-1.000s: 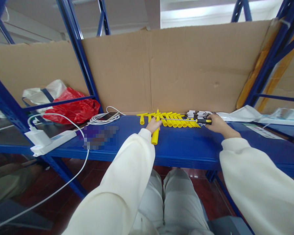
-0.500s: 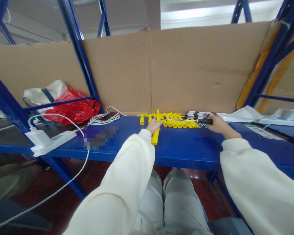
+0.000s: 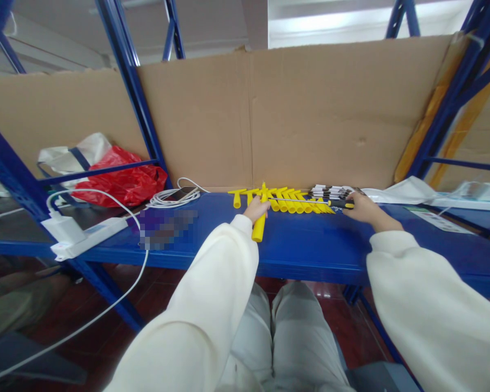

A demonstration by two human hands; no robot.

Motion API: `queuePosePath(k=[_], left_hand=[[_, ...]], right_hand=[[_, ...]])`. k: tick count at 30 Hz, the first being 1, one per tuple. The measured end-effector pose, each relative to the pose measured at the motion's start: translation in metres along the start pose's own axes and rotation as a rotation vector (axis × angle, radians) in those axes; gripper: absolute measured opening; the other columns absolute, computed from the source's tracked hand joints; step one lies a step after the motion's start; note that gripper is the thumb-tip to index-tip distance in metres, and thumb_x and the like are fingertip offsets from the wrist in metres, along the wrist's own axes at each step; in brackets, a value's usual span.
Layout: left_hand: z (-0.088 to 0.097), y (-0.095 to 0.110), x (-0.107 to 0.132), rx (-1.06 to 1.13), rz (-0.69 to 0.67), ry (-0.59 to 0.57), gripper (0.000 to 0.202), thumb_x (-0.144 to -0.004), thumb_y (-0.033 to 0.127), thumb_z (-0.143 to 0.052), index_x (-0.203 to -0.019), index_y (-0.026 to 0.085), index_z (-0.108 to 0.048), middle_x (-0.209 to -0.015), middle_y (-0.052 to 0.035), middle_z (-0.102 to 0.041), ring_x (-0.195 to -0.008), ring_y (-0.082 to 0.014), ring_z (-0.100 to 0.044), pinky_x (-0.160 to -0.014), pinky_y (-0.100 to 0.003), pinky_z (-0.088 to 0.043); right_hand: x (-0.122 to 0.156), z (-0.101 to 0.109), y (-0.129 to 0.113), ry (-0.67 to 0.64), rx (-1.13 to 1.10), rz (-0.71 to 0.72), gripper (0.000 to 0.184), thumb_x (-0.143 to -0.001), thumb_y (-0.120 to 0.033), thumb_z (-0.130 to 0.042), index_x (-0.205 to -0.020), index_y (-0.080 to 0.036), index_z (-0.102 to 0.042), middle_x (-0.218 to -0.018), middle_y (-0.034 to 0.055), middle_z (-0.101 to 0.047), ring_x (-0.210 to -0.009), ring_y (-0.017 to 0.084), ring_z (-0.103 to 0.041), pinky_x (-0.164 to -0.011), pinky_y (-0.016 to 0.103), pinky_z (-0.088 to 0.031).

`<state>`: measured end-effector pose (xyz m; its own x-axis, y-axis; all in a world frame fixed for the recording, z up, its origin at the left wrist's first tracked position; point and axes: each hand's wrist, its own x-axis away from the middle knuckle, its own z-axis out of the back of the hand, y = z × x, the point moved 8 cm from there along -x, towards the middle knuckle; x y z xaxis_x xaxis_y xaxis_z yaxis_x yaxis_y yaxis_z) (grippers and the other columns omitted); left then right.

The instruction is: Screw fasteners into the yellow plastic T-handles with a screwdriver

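Gripping, clamped in my left hand (image 3: 257, 209): one yellow T-shaped piece (image 3: 258, 228), between front and back edges of the tabletop (image 3: 306, 242). In my right hand (image 3: 362, 207), closed on the handle: one screwdriver (image 3: 336, 203), shaft pointed at the piece; tip contact, I cannot tell. Near the back edge: row of yellow pieces (image 3: 283, 206).

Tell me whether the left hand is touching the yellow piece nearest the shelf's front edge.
Touching. The head view shows the left hand closed around the yellow piece, which shows above and below the grip.
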<state>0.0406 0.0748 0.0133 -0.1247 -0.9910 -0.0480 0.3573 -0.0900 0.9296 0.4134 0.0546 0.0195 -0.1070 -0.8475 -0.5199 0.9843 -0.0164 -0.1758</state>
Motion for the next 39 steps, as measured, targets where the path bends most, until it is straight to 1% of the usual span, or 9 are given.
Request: queuePosePath(k=[4, 9, 12, 16, 19, 22, 29, 35, 39], left_hand=[[0.001, 0.001, 0.002, 0.000, 0.002, 0.008, 0.029, -0.086, 0.004, -0.058, -0.112, 0.017, -0.061, -0.056, 0.0085, -0.052, -0.049, -0.0146, -0.053, -0.056, -0.024, -0.046], [-0.001, 0.001, 0.003, 0.009, 0.006, -0.001, 0.031, -0.086, 0.004, -0.059, -0.115, 0.017, -0.062, -0.056, 0.0085, -0.053, -0.049, -0.0152, -0.053, -0.058, -0.025, -0.048], [-0.001, 0.000, 0.001, 0.004, 0.004, 0.000, 0.027, -0.087, 0.004, -0.058, -0.111, 0.017, -0.062, -0.056, 0.0082, -0.052, -0.049, -0.0151, -0.053, -0.059, -0.025, -0.047], [-0.001, 0.000, 0.000, -0.005, -0.001, 0.005, 0.021, -0.087, 0.004, -0.057, -0.100, 0.019, -0.062, -0.054, 0.0079, -0.051, -0.049, -0.0144, -0.052, -0.058, -0.024, -0.046], [-0.001, 0.000, 0.000, -0.006, 0.003, 0.004, 0.020, -0.087, 0.003, -0.057, -0.097, 0.020, -0.061, -0.053, 0.0078, -0.051, -0.049, -0.0144, -0.051, -0.056, -0.024, -0.044], [-0.001, 0.000, 0.001, 0.001, 0.012, -0.004, 0.020, -0.087, 0.004, -0.058, -0.099, 0.020, -0.061, -0.054, 0.0077, -0.051, -0.050, -0.0148, -0.052, -0.057, -0.024, -0.046], [-0.003, 0.001, 0.002, 0.005, 0.005, -0.021, 0.020, -0.084, 0.005, -0.057, -0.096, 0.021, -0.061, -0.052, 0.0072, -0.049, -0.050, -0.0153, -0.051, -0.055, -0.024, -0.045], [-0.002, 0.001, 0.001, 0.007, 0.010, -0.018, 0.021, -0.084, 0.004, -0.058, -0.097, 0.020, -0.063, -0.053, 0.0072, -0.050, -0.050, -0.0154, -0.053, -0.058, -0.025, -0.048], [-0.002, 0.001, 0.002, 0.007, 0.002, -0.025, 0.017, -0.087, 0.005, -0.057, -0.093, 0.020, -0.061, -0.052, 0.0066, -0.051, -0.050, -0.0148, -0.052, -0.057, -0.024, -0.046]], right_hand=[[-0.003, 0.004, -0.004, 0.025, 0.050, 0.067, 0.024, -0.073, -0.030, -0.073, -0.096, -0.023, -0.075, -0.096, 0.0139, -0.080, -0.103, 0.040, -0.077, -0.095, 0.049, -0.061], [0.005, 0.010, 0.001, 0.064, 0.033, 0.000, 0.025, -0.074, -0.036, -0.078, -0.095, -0.027, -0.067, -0.083, 0.0082, -0.075, -0.085, 0.034, -0.074, -0.075, 0.040, -0.059], [0.007, 0.010, 0.000, 0.061, 0.009, -0.024, 0.030, -0.073, -0.038, -0.081, -0.095, -0.027, -0.064, -0.078, 0.0074, -0.073, -0.078, 0.033, -0.073, -0.070, 0.039, -0.056], [0.003, 0.006, -0.006, -0.003, -0.005, 0.010, 0.024, -0.073, -0.031, -0.078, -0.094, -0.026, -0.067, -0.084, 0.0087, -0.075, -0.086, 0.033, -0.075, -0.080, 0.041, -0.060], [0.000, 0.007, -0.010, 0.015, 0.037, 0.067, 0.016, -0.075, -0.031, -0.075, -0.089, -0.025, -0.070, -0.088, 0.0099, -0.077, -0.097, 0.035, -0.077, -0.090, 0.044, -0.061], [0.001, 0.009, -0.009, 0.053, 0.072, 0.079, 0.016, -0.074, -0.033, -0.077, -0.088, -0.026, -0.070, -0.089, 0.0105, -0.078, -0.096, 0.036, -0.076, -0.087, 0.044, -0.062], [0.004, 0.003, 0.001, -0.006, 0.043, -0.020, 0.031, -0.071, -0.033, -0.081, -0.099, -0.026, -0.069, -0.083, 0.0070, -0.075, -0.082, 0.033, -0.075, -0.072, 0.039, -0.059], [0.000, 0.005, -0.012, 0.001, 0.020, 0.084, 0.011, -0.075, -0.026, -0.074, -0.085, -0.026, -0.073, -0.088, 0.0103, -0.079, -0.095, 0.035, -0.077, -0.085, 0.042, -0.062], [0.003, 0.011, -0.010, 0.033, 0.074, 0.030, 0.019, -0.073, -0.030, -0.076, -0.091, -0.025, -0.071, -0.094, 0.0111, -0.079, -0.097, 0.036, -0.076, -0.084, 0.043, -0.061]])
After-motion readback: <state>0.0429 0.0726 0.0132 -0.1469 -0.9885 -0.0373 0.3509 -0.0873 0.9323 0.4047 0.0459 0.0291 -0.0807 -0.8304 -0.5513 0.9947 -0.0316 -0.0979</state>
